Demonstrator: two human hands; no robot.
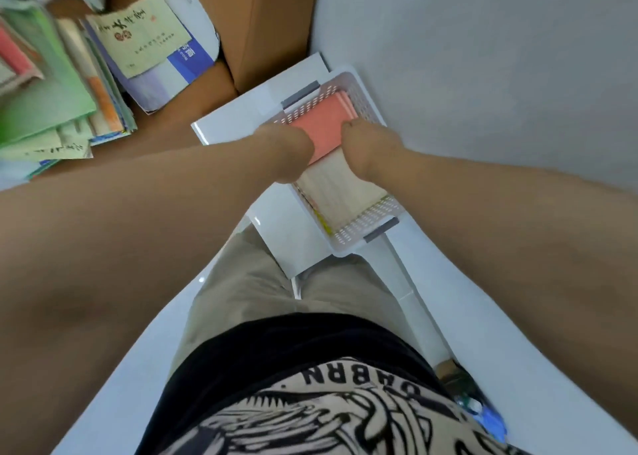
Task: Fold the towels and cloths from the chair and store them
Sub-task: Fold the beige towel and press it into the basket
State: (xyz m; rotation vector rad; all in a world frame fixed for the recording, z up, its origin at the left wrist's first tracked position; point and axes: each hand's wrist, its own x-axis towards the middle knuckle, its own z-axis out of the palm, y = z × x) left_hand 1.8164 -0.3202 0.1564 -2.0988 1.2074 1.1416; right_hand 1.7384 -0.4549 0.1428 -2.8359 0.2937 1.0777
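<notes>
While the left hand (291,152) and right hand (371,151) grip the pink cloth (326,126), it should settle flat inside the basket (364,220).

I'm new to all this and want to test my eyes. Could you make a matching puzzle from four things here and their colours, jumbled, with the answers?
Things:
1. far cloth
2. near cloth
3. basket
4. basket handle

Colours:
a. grey
b. white
c. pink
d. cream

Pairs: 1-c, 2-d, 3-b, 4-a.
</notes>
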